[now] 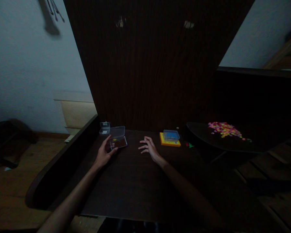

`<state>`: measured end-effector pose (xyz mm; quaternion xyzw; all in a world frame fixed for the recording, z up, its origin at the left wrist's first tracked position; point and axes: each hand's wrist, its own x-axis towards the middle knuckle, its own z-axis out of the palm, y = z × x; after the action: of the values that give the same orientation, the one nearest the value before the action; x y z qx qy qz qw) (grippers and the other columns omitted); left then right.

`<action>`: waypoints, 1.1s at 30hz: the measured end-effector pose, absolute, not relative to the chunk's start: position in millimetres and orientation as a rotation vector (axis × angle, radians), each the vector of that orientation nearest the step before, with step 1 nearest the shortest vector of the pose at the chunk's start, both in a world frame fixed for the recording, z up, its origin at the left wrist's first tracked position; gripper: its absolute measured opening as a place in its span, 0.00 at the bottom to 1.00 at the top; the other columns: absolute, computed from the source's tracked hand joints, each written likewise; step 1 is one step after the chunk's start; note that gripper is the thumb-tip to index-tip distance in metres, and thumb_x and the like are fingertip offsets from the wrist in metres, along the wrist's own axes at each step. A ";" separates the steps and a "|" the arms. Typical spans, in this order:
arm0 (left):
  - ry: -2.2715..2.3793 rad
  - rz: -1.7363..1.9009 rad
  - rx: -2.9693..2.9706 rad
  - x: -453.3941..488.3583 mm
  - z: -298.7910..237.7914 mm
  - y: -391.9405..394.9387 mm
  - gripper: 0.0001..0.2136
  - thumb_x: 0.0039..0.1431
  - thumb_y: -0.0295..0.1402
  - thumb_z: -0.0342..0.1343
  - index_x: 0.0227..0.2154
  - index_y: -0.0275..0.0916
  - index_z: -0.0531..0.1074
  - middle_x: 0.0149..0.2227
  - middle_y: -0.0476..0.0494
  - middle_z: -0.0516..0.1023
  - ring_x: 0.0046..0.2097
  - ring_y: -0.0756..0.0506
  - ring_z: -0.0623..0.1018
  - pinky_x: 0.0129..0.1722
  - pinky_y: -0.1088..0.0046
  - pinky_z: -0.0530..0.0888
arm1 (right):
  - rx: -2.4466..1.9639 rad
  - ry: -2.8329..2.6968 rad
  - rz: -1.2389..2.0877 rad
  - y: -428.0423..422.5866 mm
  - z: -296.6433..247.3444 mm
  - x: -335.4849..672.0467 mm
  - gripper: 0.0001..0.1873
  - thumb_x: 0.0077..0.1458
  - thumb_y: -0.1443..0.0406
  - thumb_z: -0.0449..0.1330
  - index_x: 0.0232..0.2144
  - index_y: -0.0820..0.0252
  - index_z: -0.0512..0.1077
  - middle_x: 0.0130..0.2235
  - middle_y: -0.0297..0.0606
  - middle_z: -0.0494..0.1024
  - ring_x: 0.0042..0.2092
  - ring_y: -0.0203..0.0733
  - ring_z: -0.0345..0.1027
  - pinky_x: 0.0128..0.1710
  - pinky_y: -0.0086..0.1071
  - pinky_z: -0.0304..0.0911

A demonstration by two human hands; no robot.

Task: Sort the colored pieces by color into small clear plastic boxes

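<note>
My left hand (104,152) grips the near left corner of a small clear plastic box (118,141) whose lid stands open; something small and coloured lies inside it. My right hand (149,147) rests flat on the dark wooden table (135,187) with its fingers spread, holding nothing. Just right of that hand sits a yellow-orange pad (169,142) with a clear blue-tinted box (171,135) on top of it. A second small clear box (104,128) sits behind the open one, near the table's back left corner.
A pile of pink and yellow small pieces (223,128) lies on a dark rounded side table (223,142) at the right. A dark wooden panel (150,64) rises behind the table. Small red and green bits (189,145) lie by the pad. The scene is very dim.
</note>
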<state>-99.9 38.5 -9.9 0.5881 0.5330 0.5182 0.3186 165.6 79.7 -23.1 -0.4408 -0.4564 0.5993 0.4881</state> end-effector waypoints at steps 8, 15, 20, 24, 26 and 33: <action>1.832 1.538 1.900 -155.0 -12.4 62.6 0.34 0.53 0.41 0.60 0.62 0.40 0.58 0.55 0.33 0.66 0.46 0.40 0.78 0.49 0.55 0.77 | -0.947 -1.266 1.366 77.9 -46.0 163.0 0.17 0.52 0.54 0.58 0.40 0.57 0.63 0.34 0.33 0.75 0.21 0.33 0.71 0.16 0.24 0.62; 1.864 1.354 2.301 -167.0 -13.0 71.9 0.31 0.58 0.38 0.55 0.63 0.39 0.55 0.57 0.33 0.63 0.58 0.35 0.71 0.57 0.53 0.71 | -0.943 -1.292 1.346 76.0 -48.0 164.5 0.15 0.51 0.55 0.58 0.38 0.58 0.65 0.33 0.33 0.75 0.21 0.32 0.70 0.17 0.24 0.61; 1.789 1.236 2.459 -168.4 -13.1 70.6 0.28 0.62 0.38 0.51 0.64 0.41 0.53 0.59 0.33 0.62 0.60 0.35 0.69 0.57 0.53 0.71 | -0.943 -1.311 1.334 75.1 -48.6 164.8 0.13 0.51 0.57 0.58 0.37 0.58 0.66 0.33 0.33 0.75 0.21 0.32 0.69 0.17 0.24 0.60; 1.740 1.202 2.590 -168.5 -16.3 67.4 0.27 0.64 0.38 0.50 0.64 0.42 0.54 0.60 0.33 0.62 0.61 0.35 0.68 0.58 0.54 0.71 | -0.947 -1.324 1.324 74.3 -49.1 164.9 0.12 0.50 0.59 0.59 0.36 0.59 0.66 0.32 0.33 0.75 0.21 0.32 0.69 0.17 0.24 0.60; 1.728 1.194 2.638 -168.8 -18.5 66.5 0.26 0.64 0.37 0.50 0.63 0.43 0.55 0.61 0.33 0.62 0.61 0.36 0.68 0.58 0.54 0.71 | -0.948 -1.328 1.317 73.9 -49.3 164.8 0.12 0.50 0.59 0.59 0.36 0.58 0.67 0.32 0.33 0.75 0.21 0.32 0.69 0.17 0.24 0.60; 1.659 1.100 2.776 -173.7 -24.0 66.9 0.21 0.66 0.34 0.48 0.61 0.43 0.60 0.62 0.33 0.62 0.62 0.37 0.68 0.58 0.57 0.72 | -0.955 -1.343 1.310 72.7 -48.6 164.1 0.10 0.48 0.61 0.59 0.35 0.59 0.67 0.31 0.33 0.75 0.21 0.31 0.68 0.17 0.23 0.59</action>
<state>-173.7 66.9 -24.0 0.8050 0.4812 0.3189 -0.1367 164.1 72.7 -48.6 -0.3940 -0.5540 0.5406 0.4955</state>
